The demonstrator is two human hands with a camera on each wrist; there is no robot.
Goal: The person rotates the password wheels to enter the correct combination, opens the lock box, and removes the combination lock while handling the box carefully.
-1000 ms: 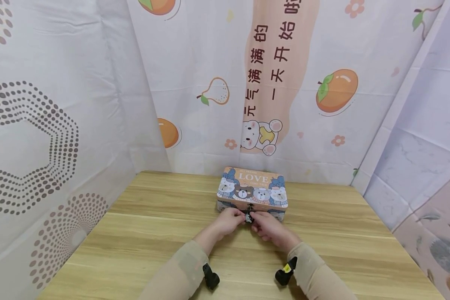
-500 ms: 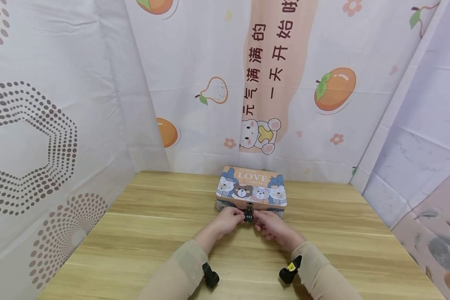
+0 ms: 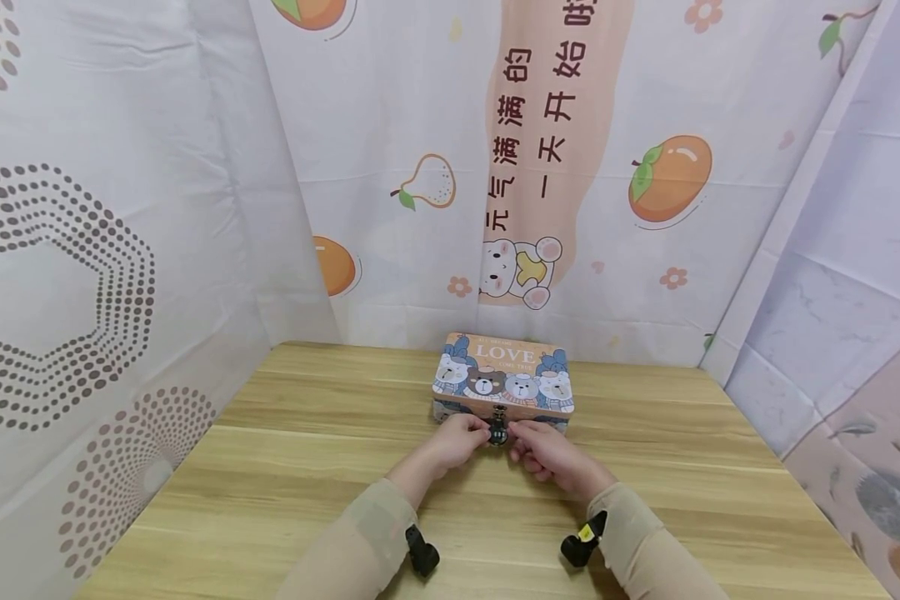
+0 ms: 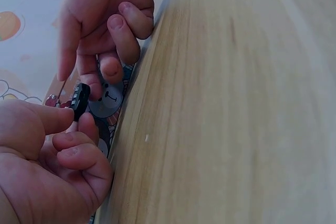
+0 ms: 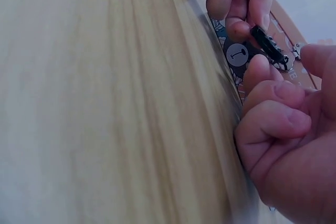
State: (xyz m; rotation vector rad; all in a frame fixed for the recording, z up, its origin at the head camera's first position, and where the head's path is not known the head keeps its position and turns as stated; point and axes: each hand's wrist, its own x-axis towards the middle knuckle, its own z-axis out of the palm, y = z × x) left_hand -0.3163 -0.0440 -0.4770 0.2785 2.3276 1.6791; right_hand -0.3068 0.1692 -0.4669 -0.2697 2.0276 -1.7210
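My left hand (image 3: 456, 440) pinches a small black combination padlock (image 4: 80, 100) between thumb and forefinger, with the number dials showing. The padlock is at the clasp (image 5: 297, 51) on the front of a box (image 3: 504, 367) with bears and the word LOVE on its lid. From the other side my right hand (image 3: 551, 454) reaches in, its thumb close by the clasp and its forefinger right at the padlock. A gap shows between that thumb and forefinger in the right wrist view; I cannot tell whether they grip the padlock. The lid is down.
The box stands near the back edge of a wooden table (image 3: 330, 450). A printed curtain (image 3: 390, 108) hangs right behind it, with more cloth at both sides. Each wrist wears a small black camera, one (image 3: 422, 552) on the left and another (image 3: 583, 540) on the right.
The padlock has turned so that its dials face up toward the head. My right hand has drawn back slightly to the right, uncovering more of the padlock; the left hand stays nearly still.
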